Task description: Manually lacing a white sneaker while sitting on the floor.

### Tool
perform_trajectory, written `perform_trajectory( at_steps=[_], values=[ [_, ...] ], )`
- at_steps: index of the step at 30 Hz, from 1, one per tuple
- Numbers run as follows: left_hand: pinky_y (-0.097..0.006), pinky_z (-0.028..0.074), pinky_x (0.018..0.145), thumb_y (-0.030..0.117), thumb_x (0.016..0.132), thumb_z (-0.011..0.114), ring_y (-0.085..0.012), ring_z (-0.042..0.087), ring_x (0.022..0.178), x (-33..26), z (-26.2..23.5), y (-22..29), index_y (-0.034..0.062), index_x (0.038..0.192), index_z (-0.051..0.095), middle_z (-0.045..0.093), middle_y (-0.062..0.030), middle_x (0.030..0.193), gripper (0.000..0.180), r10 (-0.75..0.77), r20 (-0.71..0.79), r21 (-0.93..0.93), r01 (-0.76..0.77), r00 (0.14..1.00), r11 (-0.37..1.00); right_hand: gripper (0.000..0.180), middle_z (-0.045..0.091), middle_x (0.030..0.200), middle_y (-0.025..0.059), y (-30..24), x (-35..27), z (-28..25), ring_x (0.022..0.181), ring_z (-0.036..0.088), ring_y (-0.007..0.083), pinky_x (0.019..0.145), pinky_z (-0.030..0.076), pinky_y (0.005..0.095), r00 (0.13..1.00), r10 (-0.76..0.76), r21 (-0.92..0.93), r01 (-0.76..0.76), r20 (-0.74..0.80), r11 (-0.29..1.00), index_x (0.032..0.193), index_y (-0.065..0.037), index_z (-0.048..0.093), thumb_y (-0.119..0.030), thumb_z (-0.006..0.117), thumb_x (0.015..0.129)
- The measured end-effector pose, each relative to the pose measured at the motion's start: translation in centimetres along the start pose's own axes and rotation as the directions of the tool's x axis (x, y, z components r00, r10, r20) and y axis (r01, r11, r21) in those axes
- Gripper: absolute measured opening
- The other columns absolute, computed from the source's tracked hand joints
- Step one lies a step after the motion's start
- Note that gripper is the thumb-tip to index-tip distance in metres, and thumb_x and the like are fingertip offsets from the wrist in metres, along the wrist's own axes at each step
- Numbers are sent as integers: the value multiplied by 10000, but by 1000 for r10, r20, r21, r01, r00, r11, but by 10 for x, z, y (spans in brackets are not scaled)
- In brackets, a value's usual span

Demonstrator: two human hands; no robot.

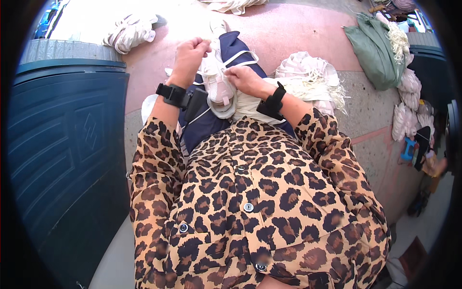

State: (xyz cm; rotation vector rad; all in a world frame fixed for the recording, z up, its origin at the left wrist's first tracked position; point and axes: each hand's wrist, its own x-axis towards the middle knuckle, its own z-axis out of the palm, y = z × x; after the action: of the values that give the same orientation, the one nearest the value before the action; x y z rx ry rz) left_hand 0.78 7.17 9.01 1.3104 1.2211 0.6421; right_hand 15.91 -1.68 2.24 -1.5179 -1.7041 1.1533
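Observation:
A pale pink and white sneaker [220,91] rests between my thighs, its heel toward me. A flat white shoelace [240,59] loops out from it over my navy trouser leg. At the left of the shoe's upper part my left hand [190,57] is raised, thumb and fingers pinched; what they hold is too small to make out. My right hand [249,81] sits at the right of the shoe opening, fingertips pinched at the shoelace. A bundle of cream laces [288,91] lies across my right thigh, under that wrist.
Tied whitish bundles [131,33] lie on the pink floor ahead. Another pale bundle [308,63] sits to my right. A green bag [376,53] stands at the far right, near hanging bundles [405,120] and a blue object [408,149]. A dark blue door [67,120] stands left.

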Motion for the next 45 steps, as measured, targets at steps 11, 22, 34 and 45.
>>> perform_trajectory(
  at_steps=[11, 22, 34, 45],
  values=[
    [-179, 380, 554, 141, 826, 567, -51, 473, 608, 0, -13, -7, 12, 828, 596, 578, -13, 694, 132, -43, -87, -97, 34, 995, 995, 174, 602, 762, 187, 7, 6, 14, 762, 589, 321, 705, 451, 384, 993, 97, -69, -102, -62, 992, 796, -17, 627, -128, 495, 775],
    [-263, 459, 695, 16, 783, 461, -139, 584, 725, -48, -3, -77, -48, 1205, 399, 633, -106, 790, 431, 37, -29, 345, -25, 999, 938, 145, 602, 757, 192, -7, 9, 19, 766, 586, 347, 689, 452, 408, 985, 170, -89, -173, -43, 981, 801, -23, 606, -113, 498, 766],
    [-414, 414, 718, 19, 703, 500, -335, 525, 777, -60, -30, -89, -15, 925, 562, 560, -197, 788, 233, 500, 106, 730, -409, 859, 548, 191, 599, 784, 190, -16, 9, 15, 784, 583, 334, 716, 453, 385, 994, -76, -259, 52, -83, 965, 845, -7, 584, -153, 557, 725],
    [-409, 426, 713, 113, 703, 524, -316, 570, 777, -100, -112, -114, 32, 776, 647, 598, -180, 760, 164, 51, -110, 848, 67, 993, 526, 258, 623, 823, 40, 13, -2, -17, 724, 532, 84, 670, 420, 222, 965, 229, 327, -177, -127, 928, 937, -16, 561, -245, 446, 906]
  ],
)
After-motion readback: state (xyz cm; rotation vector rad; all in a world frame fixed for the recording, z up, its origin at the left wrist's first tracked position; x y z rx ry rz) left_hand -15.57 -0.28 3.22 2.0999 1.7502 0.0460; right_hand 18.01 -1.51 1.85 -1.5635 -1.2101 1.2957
